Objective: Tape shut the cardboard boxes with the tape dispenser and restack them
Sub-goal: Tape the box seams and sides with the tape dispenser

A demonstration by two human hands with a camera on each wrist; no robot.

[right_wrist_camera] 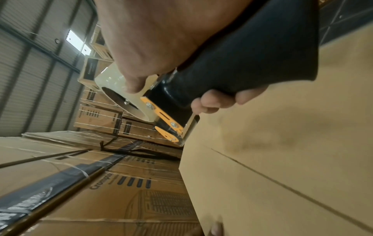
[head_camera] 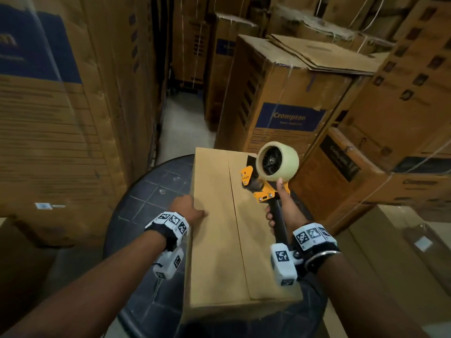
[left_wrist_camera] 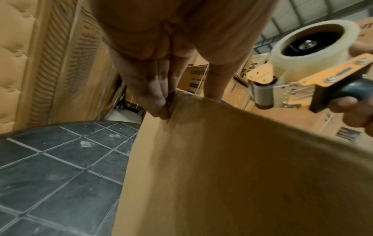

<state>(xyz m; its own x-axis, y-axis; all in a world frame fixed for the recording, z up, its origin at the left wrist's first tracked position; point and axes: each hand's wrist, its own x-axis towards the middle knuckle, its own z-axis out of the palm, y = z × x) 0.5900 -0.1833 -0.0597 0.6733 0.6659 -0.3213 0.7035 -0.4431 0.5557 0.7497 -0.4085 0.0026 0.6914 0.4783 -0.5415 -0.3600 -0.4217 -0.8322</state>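
cardboard box [head_camera: 219, 228] under left hand [head_camera: 186, 211]; right hand [head_camera: 280, 208] grips tape dispenser [head_camera: 266, 176].

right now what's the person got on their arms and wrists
Both forearms are bare, no sleeves. The left wrist carries a black strap with white blocks printed in black square codes, and a white camera pod hangs beneath. The right wrist has the same, plus a thin metal bangle.
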